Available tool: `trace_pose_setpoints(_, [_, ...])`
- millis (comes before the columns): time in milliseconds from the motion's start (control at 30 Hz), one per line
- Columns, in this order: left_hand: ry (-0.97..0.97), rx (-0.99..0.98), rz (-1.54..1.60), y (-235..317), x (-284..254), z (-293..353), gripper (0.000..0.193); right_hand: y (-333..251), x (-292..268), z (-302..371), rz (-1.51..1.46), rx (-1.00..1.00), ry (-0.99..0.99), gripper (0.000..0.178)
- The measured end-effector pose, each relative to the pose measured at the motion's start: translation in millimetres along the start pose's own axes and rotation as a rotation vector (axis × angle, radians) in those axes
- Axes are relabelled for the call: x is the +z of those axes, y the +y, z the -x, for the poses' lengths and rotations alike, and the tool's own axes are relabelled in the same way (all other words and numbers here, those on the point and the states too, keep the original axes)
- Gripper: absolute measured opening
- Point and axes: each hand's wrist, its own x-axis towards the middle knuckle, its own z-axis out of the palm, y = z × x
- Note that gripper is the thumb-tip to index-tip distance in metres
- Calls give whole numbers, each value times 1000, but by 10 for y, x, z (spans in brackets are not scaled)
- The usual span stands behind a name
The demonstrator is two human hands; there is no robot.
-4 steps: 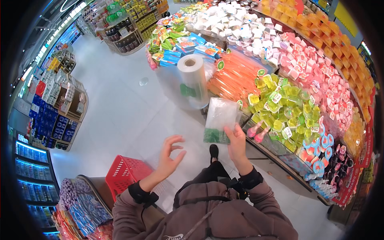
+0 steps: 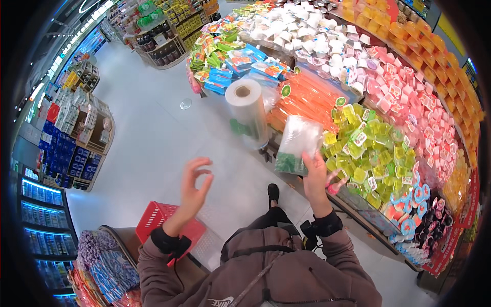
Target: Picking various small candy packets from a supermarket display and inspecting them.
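A folded clear plastic bag (image 2: pixel 298 139) with a green printed band hangs from my right hand (image 2: pixel 315 179), pinched between thumb and fingers at its lower right corner. Over the floor to the left, my left hand (image 2: pixel 194 187) is raised, its fingers curved and apart with nothing in them. Just left of the bag stands an upright roll of plastic bags (image 2: pixel 254 118). Green jelly cups (image 2: pixel 365 153) lie heaped to the right of my right hand. Behind the bag are orange jelly sticks (image 2: pixel 305 97) in clear wrappers.
A red shopping basket (image 2: pixel 153 221) stands at lower left, beside a rack of packaged snacks (image 2: pixel 110 266). Along the right runs the display counter, with white cups (image 2: pixel 307 28), pink cups (image 2: pixel 401 84) and stacked orange cups (image 2: pixel 424 46). A blue-box shelf (image 2: pixel 59 148) stands at far left.
My hands have moved farther apart. The left one went left and slightly down; the right one went right and up a little, carrying the plastic bag toward the green jelly cups.
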Motion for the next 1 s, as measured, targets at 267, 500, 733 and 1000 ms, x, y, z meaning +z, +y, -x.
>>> trace_pose_setpoints(267, [12,29,-327,-127,-653,-1775,20,-166,-86,-1094,20,12,39,30])
trace_pose_setpoints(500, [-535,-199,-463,-611,-284,-2604,29,-168,80,-1496,352,41,-25,27])
trace_pose_setpoints(733, [-878,-229,-473,-1205,192,-3126,42,-248,168,-1585,399,73,55,22])
trace_pose_setpoints(1000, [-858,-90,-645,-1577,509,-3137,51,-142,-31,-1692,483,-135,128,23])
